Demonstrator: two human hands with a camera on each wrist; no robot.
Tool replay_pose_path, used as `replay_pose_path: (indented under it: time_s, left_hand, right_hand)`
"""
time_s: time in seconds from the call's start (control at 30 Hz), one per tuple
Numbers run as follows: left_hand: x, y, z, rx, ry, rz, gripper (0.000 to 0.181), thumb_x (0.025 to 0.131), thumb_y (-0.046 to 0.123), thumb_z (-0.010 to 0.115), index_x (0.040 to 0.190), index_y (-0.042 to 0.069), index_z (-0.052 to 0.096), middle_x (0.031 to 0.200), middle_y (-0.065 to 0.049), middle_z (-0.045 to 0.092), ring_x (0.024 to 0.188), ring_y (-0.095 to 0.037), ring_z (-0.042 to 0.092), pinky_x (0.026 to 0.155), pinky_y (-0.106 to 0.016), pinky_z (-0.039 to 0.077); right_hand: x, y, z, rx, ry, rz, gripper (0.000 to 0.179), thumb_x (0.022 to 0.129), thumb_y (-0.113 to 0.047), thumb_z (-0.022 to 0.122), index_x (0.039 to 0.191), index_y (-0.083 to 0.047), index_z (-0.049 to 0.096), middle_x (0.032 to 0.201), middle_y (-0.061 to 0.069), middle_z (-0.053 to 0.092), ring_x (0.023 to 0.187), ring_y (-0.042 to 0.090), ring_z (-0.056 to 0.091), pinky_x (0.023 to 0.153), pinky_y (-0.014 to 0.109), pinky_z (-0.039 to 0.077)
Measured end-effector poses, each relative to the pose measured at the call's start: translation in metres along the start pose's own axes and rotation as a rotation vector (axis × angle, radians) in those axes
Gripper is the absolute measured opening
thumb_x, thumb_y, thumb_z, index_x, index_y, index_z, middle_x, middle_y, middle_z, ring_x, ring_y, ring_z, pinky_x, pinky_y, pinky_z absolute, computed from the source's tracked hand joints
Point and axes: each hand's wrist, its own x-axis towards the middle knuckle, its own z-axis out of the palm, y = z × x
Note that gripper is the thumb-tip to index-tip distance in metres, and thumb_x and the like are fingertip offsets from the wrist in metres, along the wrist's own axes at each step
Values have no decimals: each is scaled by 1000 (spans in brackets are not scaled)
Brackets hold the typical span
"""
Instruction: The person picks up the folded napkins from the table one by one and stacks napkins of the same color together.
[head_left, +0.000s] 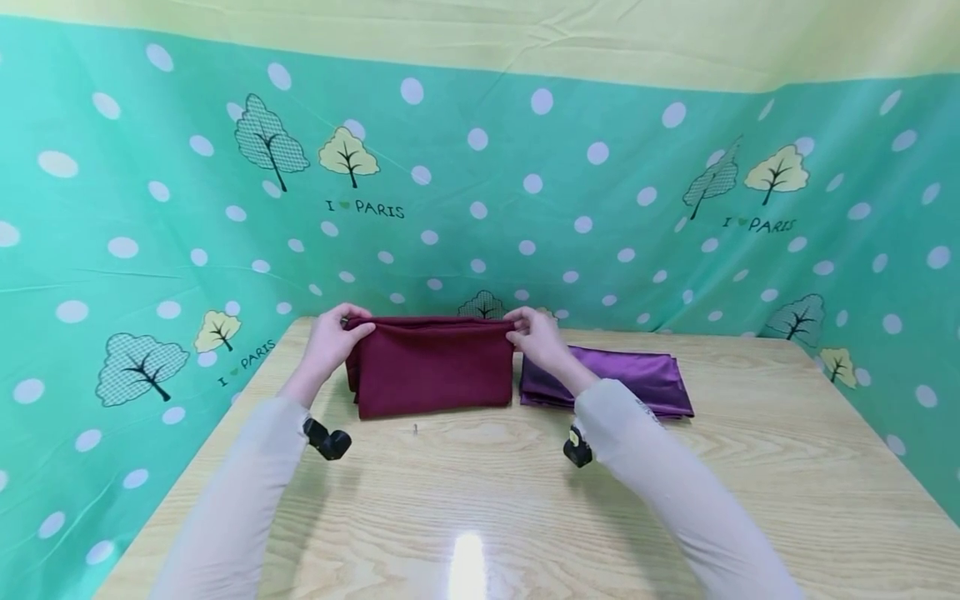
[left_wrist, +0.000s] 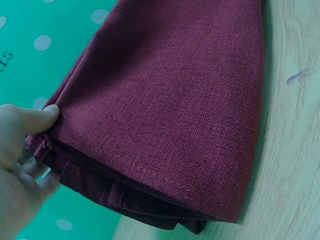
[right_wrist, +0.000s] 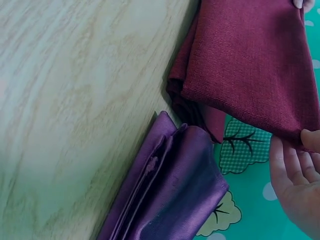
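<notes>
A folded maroon cloth (head_left: 435,371) hangs between both hands near the back of the table, its lower edge at the tabletop. At its upper left corner the left hand (head_left: 333,337) pinches the fabric, thumb in front and fingers behind. The right hand (head_left: 542,340) pinches the upper right corner in the same way. From the left wrist, several folded layers of the maroon cloth (left_wrist: 165,110) show along its side edge. A folded shiny purple cloth (head_left: 637,379) lies just right of the maroon one, partly behind the right forearm; its stacked folds (right_wrist: 170,185) show in the right wrist view.
The light wood table (head_left: 450,492) has a small dark mark (head_left: 416,430) in front of the maroon cloth. A green dotted curtain (head_left: 480,183) with tree prints hangs behind the table and along its sides. Black wrist cameras (head_left: 327,439) sit on both sleeves.
</notes>
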Motion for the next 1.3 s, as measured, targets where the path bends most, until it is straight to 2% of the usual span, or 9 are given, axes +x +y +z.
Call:
replay_pose_path:
  time_s: [0.27,0.53,0.77,0.93,1.13,1.3]
  left_hand:
    - [2,-1,5,-11,11,-12,20,86,16,62,102,3,61,106,-16,59,94,-25,52,76,-31,40]
    - [3,-6,10,-31,32,-22,20,86,15,61,103,3,60,107,-16,59,96,-25,52,78,-31,40]
    - [8,-9,15,-68,72,-37,20,86,16,62,101,4,62,105,-14,60,89,-20,51,74,-28,41]
    - [11,-11,21,-105,93,-61,19,86,14,62,101,2,62,105,-14,60,87,-19,49,73,-26,40]
    - [12,-14,26,-102,98,-98,20,86,13,61,102,1,62,106,-15,59,93,-21,50,79,-29,39]
    - [12,-15,31,-117,86,-121,21,86,11,61,103,-1,62,114,-15,56,104,-25,50,87,-33,38]
  right_hand:
    - [2,6,4,-8,-2,5,34,86,-1,58,119,-5,54,106,14,56,94,25,57,77,31,50]
    - [3,10,7,-1,49,2,24,89,-18,58,111,-9,59,98,11,62,88,25,61,72,31,52]
    - [7,16,9,7,98,13,19,90,-18,57,107,-10,61,94,9,60,86,22,60,73,33,52]
    - [12,21,13,7,129,17,17,90,-16,57,106,-10,62,94,9,61,85,22,60,70,30,52]
    - [12,21,17,-21,145,32,18,90,-16,57,107,-10,62,95,9,60,87,22,59,69,30,50]
    - [11,23,20,-61,134,43,23,91,-17,56,112,-10,61,100,8,61,91,23,58,72,33,48]
